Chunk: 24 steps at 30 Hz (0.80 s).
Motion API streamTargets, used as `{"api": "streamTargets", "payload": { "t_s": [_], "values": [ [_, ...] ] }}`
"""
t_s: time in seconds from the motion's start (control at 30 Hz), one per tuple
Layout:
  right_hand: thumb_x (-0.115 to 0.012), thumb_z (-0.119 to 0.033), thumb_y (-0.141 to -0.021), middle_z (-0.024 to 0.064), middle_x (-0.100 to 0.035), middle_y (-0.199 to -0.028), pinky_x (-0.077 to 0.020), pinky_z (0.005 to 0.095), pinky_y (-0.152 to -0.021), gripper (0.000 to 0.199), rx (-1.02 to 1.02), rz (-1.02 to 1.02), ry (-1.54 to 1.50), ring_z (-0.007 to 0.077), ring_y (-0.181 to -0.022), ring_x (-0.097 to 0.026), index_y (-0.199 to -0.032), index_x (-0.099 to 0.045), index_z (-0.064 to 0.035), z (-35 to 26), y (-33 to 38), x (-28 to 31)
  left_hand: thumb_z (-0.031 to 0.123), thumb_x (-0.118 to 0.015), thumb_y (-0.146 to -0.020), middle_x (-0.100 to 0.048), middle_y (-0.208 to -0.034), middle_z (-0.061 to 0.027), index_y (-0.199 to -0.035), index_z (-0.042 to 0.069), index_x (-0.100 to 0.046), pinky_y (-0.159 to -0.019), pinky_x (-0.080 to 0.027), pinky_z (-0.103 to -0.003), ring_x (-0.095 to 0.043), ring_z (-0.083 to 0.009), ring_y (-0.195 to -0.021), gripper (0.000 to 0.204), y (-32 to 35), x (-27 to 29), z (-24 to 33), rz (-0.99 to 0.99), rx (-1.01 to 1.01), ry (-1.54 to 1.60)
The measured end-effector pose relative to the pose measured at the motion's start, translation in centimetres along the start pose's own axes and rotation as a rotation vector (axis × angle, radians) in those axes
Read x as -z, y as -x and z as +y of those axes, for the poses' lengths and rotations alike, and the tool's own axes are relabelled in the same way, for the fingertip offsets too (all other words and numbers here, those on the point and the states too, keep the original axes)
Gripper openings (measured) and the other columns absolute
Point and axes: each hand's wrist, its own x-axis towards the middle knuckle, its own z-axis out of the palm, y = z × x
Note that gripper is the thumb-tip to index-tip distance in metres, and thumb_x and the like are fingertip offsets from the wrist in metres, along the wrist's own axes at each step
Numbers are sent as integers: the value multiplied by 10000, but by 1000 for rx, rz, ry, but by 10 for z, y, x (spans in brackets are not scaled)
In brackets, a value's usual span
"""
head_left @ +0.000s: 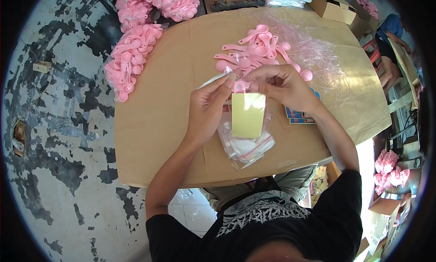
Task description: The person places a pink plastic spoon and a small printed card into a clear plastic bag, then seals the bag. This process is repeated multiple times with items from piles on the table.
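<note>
Over the middle of the table, my left hand (pixel 210 105) and my right hand (pixel 285 86) face each other, both with fingers pinched. Between them hangs a small clear plastic bag (pixel 228 108) with a pale yellow card (pixel 248 116) in it. The holed end of a pink spoon (pixel 239 86) pokes up above the card, by the fingertips of both hands. My left fingers grip one side of the bag's mouth, my right fingers the other. Beneath the card lies a stack of clear plastic bags (pixel 254 149). Loose pink spoons (pixel 256 51) are heaped just beyond my hands.
Blue printed cards (pixel 302 118) lie under my right forearm. Clear plastic strips (pixel 313 48) are tangled at the far right of the paper-covered table (pixel 154 139). Bagged pink spoons (pixel 131 58) sit along the far left edge. A cardboard box (pixel 334 7) and another person (pixel 389 33) are at right.
</note>
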Motion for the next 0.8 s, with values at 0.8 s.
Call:
{"api": "streamTargets", "payload": {
  "t_s": [0.8],
  "values": [
    [-461,113,-741,106,-687,-924,-505,290,-712,236,449,-121,341,165,-800,-635,-844,-659,39,16,-4,25,47,-607,-929,-619,-910,-14,-907,44,-528,-709,-512,-233,-645,-94,-843,82,-13,29,-7,-280,-175,-326]
  ]
}}
